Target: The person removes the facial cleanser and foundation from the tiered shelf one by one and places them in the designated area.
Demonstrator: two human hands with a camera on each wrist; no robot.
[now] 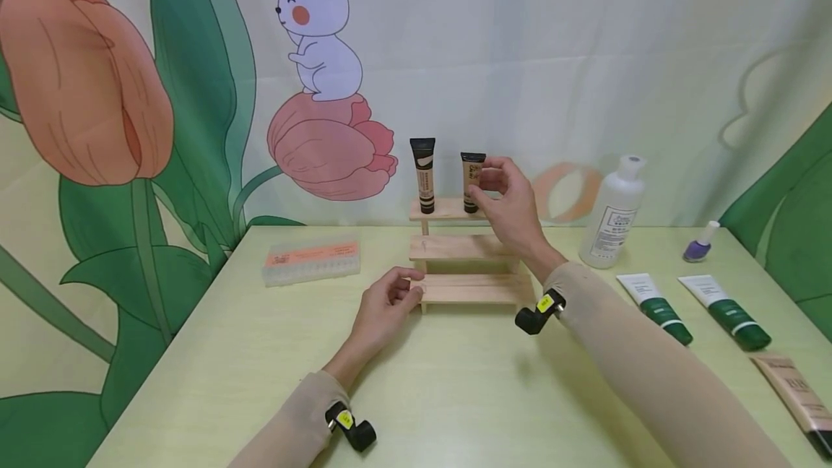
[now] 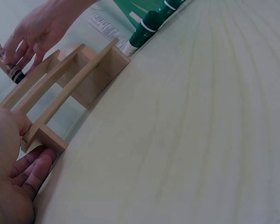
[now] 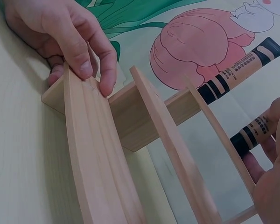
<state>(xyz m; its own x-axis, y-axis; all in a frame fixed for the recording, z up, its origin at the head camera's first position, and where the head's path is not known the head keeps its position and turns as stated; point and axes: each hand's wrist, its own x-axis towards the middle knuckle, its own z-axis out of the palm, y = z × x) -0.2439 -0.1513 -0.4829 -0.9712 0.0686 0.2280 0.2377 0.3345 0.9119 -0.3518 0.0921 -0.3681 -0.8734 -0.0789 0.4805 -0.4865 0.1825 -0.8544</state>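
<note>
A three-step wooden display rack (image 1: 471, 289) stands at the back of the table. My left hand (image 1: 385, 309) grips the left end of its lowest step; in the left wrist view, fingers (image 2: 39, 170) curl against the side panel. On the top step, my right hand (image 1: 513, 204) holds a small tan tube with a black cap (image 1: 471, 183) upright between thumb and fingers. The right wrist view shows that small tube (image 3: 255, 134) with its cap down at the top step. To its left, a taller tan and black tube (image 1: 425, 178) stands on the same step, untouched.
Left of the rack lies a clear plastic case with an orange label (image 1: 312, 260). On the right are a white bottle (image 1: 613, 215), a purple nail polish bottle (image 1: 700, 243), two green and white tubes (image 1: 656, 309) and a beige tube (image 1: 793, 396). A printed curtain (image 1: 487, 56) hangs behind.
</note>
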